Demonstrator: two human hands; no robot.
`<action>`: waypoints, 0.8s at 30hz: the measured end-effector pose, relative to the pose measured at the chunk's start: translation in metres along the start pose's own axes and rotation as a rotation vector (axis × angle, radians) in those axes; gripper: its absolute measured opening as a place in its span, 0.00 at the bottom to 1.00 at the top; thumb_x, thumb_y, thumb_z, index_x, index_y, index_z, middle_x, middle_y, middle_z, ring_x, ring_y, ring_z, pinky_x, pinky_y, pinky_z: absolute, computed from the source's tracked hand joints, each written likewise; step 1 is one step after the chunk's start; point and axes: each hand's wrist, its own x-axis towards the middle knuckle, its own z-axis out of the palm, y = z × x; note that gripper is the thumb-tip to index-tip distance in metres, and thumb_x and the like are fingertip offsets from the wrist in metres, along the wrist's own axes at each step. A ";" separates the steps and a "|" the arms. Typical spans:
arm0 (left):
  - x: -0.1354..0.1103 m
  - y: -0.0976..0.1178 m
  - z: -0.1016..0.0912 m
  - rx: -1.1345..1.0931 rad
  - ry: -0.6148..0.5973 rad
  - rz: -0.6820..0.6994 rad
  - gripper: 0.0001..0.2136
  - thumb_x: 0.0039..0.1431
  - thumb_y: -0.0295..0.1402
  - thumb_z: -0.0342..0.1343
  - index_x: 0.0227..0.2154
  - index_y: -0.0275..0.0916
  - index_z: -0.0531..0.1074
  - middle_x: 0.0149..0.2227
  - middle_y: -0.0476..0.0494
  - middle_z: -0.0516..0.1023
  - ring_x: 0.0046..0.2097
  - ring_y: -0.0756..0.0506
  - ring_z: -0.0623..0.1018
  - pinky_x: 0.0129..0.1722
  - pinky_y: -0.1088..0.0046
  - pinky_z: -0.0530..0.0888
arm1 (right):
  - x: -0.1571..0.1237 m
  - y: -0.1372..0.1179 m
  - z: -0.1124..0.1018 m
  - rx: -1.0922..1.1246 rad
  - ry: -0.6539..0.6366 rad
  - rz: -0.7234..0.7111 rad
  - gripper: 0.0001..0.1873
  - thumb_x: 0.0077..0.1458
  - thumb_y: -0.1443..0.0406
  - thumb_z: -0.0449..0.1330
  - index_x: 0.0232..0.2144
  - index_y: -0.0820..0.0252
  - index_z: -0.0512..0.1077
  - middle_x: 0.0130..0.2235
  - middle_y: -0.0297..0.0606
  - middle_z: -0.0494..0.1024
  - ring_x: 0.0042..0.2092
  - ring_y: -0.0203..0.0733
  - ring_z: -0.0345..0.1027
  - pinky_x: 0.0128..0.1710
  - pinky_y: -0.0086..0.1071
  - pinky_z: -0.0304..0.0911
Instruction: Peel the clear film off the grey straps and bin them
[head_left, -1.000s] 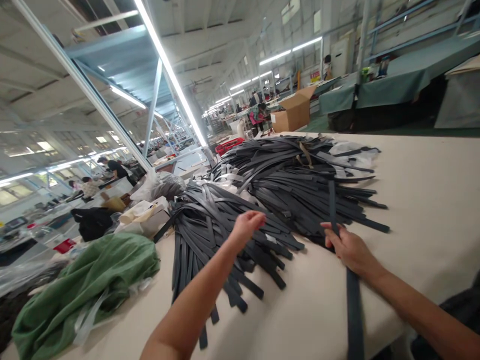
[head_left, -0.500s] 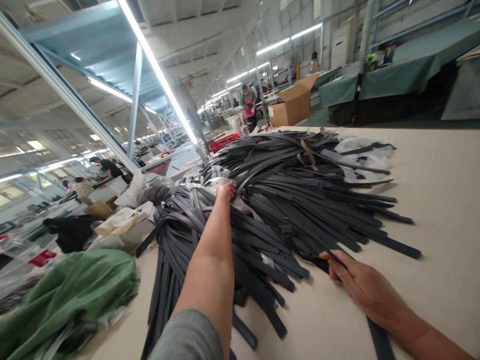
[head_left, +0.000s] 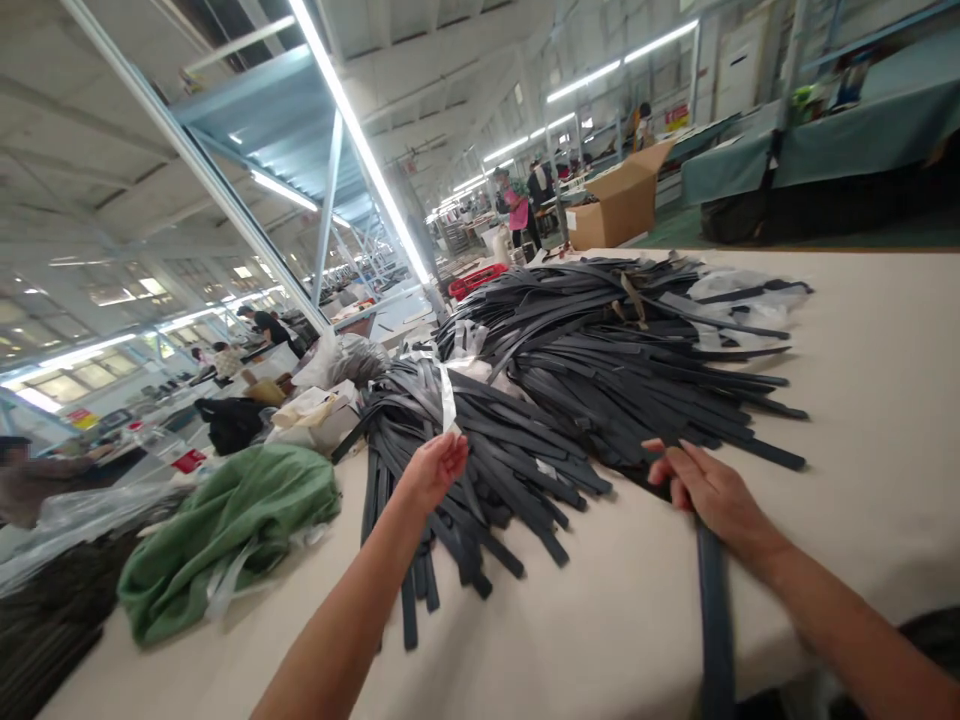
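My left hand is closed in a pinch on the end of a thin white strip, which runs up over the pile and looks like film or paper. Below and around that hand spreads a near bundle of long dark grey strips. A larger bundle of the same strips lies behind it to the right. My right hand, beyond the piles' front ends, is closed around a single dark strip that hangs down toward me. Its upper end is partly hidden by the fingers.
A pale table carries the bundles. Green cloth and clear plastic lie at left, near a white box. Crumpled clear plastic sits at the far right of the pile. A cardboard box and several people stand farther back.
My left hand has drawn back toward me from the top of the pile, pulling the white strip out. My right hand keeps the dark strip, which now hangs straighter. The view has shifted left.
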 end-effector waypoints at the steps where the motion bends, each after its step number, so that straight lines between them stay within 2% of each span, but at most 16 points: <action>1: -0.028 -0.008 -0.011 -0.017 -0.005 -0.011 0.06 0.60 0.25 0.57 0.28 0.37 0.73 0.28 0.43 0.80 0.28 0.50 0.80 0.27 0.78 0.77 | 0.000 -0.004 -0.001 0.090 0.043 0.012 0.26 0.60 0.45 0.51 0.44 0.59 0.70 0.28 0.35 0.74 0.20 0.34 0.60 0.20 0.31 0.60; 3: -0.082 -0.030 -0.028 -0.050 -0.023 -0.022 0.07 0.59 0.26 0.58 0.26 0.38 0.73 0.26 0.45 0.79 0.27 0.51 0.79 0.28 0.79 0.77 | -0.002 -0.011 -0.004 0.285 0.134 0.044 0.24 0.57 0.45 0.54 0.42 0.58 0.70 0.28 0.36 0.74 0.20 0.34 0.59 0.19 0.30 0.57; 6: -0.153 -0.068 -0.039 -0.118 -0.043 -0.054 0.07 0.56 0.28 0.62 0.24 0.41 0.73 0.26 0.46 0.78 0.27 0.50 0.78 0.29 0.77 0.77 | -0.014 -0.030 -0.020 0.470 0.188 0.103 0.19 0.54 0.49 0.59 0.39 0.56 0.72 0.29 0.39 0.74 0.22 0.35 0.61 0.20 0.32 0.58; 8: -0.187 -0.094 -0.039 -0.189 -0.043 -0.102 0.08 0.53 0.29 0.65 0.22 0.42 0.73 0.25 0.47 0.78 0.27 0.50 0.78 0.29 0.76 0.77 | -0.034 -0.048 -0.038 0.500 0.200 0.129 0.15 0.54 0.52 0.60 0.35 0.56 0.74 0.29 0.40 0.74 0.23 0.36 0.62 0.22 0.33 0.57; 10: -0.210 -0.115 -0.032 -0.270 -0.035 -0.162 0.08 0.51 0.29 0.67 0.22 0.41 0.72 0.25 0.48 0.76 0.27 0.52 0.77 0.29 0.78 0.76 | -0.064 -0.070 -0.059 0.518 0.243 0.158 0.11 0.56 0.56 0.60 0.29 0.56 0.74 0.26 0.39 0.73 0.24 0.34 0.62 0.22 0.33 0.53; 13: -0.224 -0.135 -0.016 -0.358 0.014 -0.264 0.09 0.53 0.31 0.66 0.25 0.38 0.71 0.25 0.50 0.75 0.26 0.54 0.76 0.30 0.81 0.74 | -0.123 -0.100 -0.084 0.404 0.256 0.180 0.16 0.60 0.57 0.55 0.23 0.57 0.72 0.23 0.35 0.72 0.22 0.28 0.60 0.22 0.34 0.47; 15: -0.225 -0.142 -0.005 -0.382 0.061 -0.334 0.08 0.57 0.32 0.63 0.26 0.37 0.70 0.25 0.51 0.75 0.26 0.55 0.75 0.30 0.81 0.74 | -0.167 -0.111 -0.086 0.231 0.146 0.185 0.22 0.61 0.52 0.53 0.21 0.56 0.72 0.21 0.34 0.71 0.19 0.27 0.58 0.21 0.33 0.47; 18: -0.224 -0.149 0.007 -0.380 0.105 -0.402 0.08 0.62 0.31 0.58 0.27 0.36 0.71 0.26 0.50 0.76 0.26 0.54 0.76 0.31 0.80 0.74 | -0.230 -0.113 -0.062 -0.047 -0.143 0.237 0.28 0.59 0.45 0.52 0.17 0.55 0.71 0.18 0.36 0.70 0.18 0.32 0.59 0.19 0.32 0.53; 20: -0.224 -0.153 0.011 -0.360 0.113 -0.413 0.08 0.63 0.31 0.56 0.28 0.35 0.72 0.28 0.48 0.78 0.28 0.53 0.78 0.33 0.78 0.74 | -0.263 -0.107 -0.037 -0.194 -0.301 0.244 0.29 0.60 0.45 0.49 0.18 0.56 0.69 0.18 0.35 0.69 0.19 0.35 0.60 0.21 0.32 0.56; 22: -0.225 -0.157 0.012 -0.332 0.104 -0.405 0.07 0.63 0.32 0.57 0.30 0.36 0.72 0.30 0.47 0.79 0.30 0.52 0.79 0.34 0.77 0.74 | -0.284 -0.099 -0.014 -0.322 -0.375 0.175 0.28 0.63 0.49 0.45 0.19 0.56 0.67 0.19 0.34 0.69 0.22 0.36 0.62 0.24 0.32 0.57; 24: -0.226 -0.160 0.011 -0.309 0.091 -0.399 0.07 0.63 0.32 0.56 0.30 0.36 0.73 0.30 0.47 0.79 0.31 0.51 0.80 0.36 0.77 0.74 | -0.293 -0.091 0.003 -0.435 -0.394 0.080 0.26 0.65 0.52 0.43 0.20 0.57 0.65 0.21 0.34 0.70 0.25 0.37 0.63 0.28 0.32 0.57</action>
